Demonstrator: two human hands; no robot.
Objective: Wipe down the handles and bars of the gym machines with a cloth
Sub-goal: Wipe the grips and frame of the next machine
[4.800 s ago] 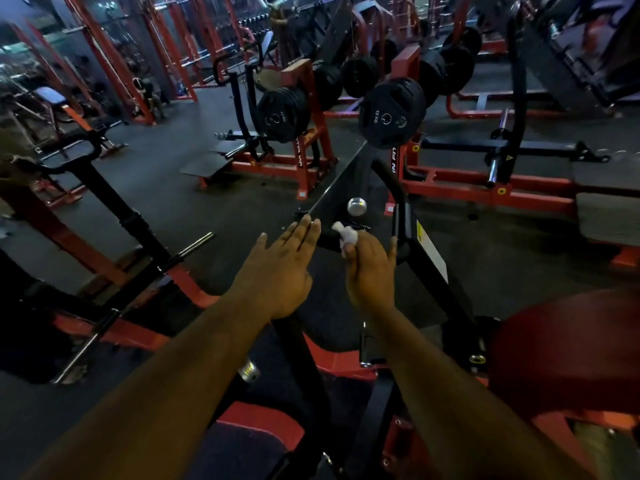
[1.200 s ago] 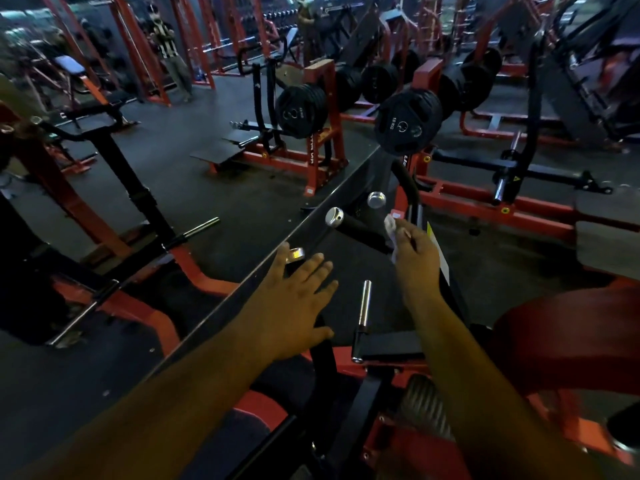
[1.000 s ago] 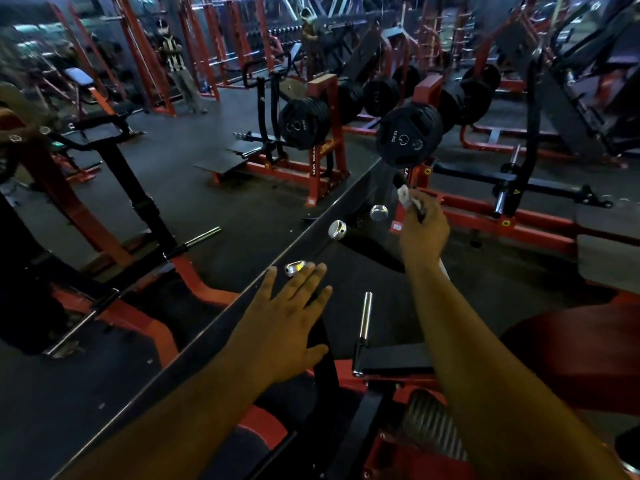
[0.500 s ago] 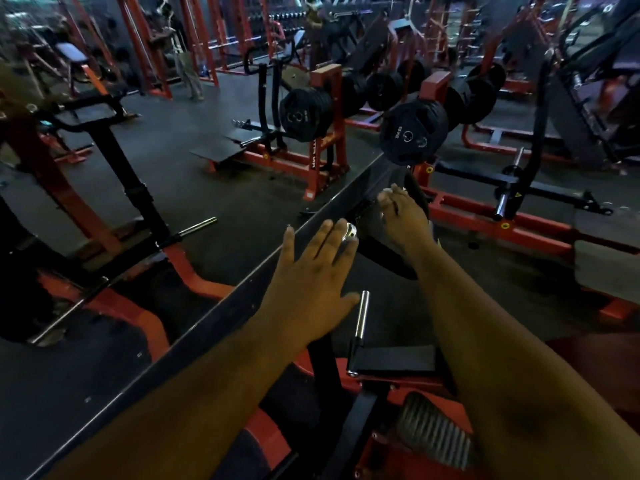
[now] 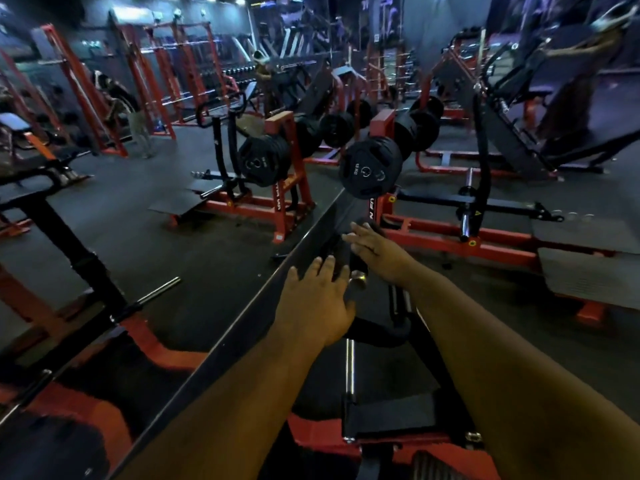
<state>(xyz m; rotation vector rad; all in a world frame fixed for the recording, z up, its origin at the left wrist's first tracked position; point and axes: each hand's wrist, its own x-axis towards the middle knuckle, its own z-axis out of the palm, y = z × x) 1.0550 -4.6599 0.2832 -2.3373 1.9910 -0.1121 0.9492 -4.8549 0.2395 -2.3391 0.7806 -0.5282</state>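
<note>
My right hand (image 5: 379, 249) lies across the top of a black handle grip (image 5: 356, 266) on the machine in front of me, fingers stretched out to the left. No cloth shows; whether it sits under that hand is hidden. The grip ends in a chrome cap (image 5: 358, 280) just below the hand. My left hand (image 5: 317, 306) hovers flat beside the cap, fingers straight, over the long black lever arm (image 5: 239, 341) that runs diagonally away from me; it holds nothing.
A chrome peg (image 5: 350, 365) and a black plate (image 5: 391, 420) sit below the hands on the red frame. Black weight plates (image 5: 370, 171) hang on red racks ahead. More red machines stand left and right, and a person (image 5: 136, 119) stands far left.
The white cloth pinched in my right hand a second ago is out of sight. That hand slid down onto the handle grip. My left hand moved forward towards the chrome cap.
</note>
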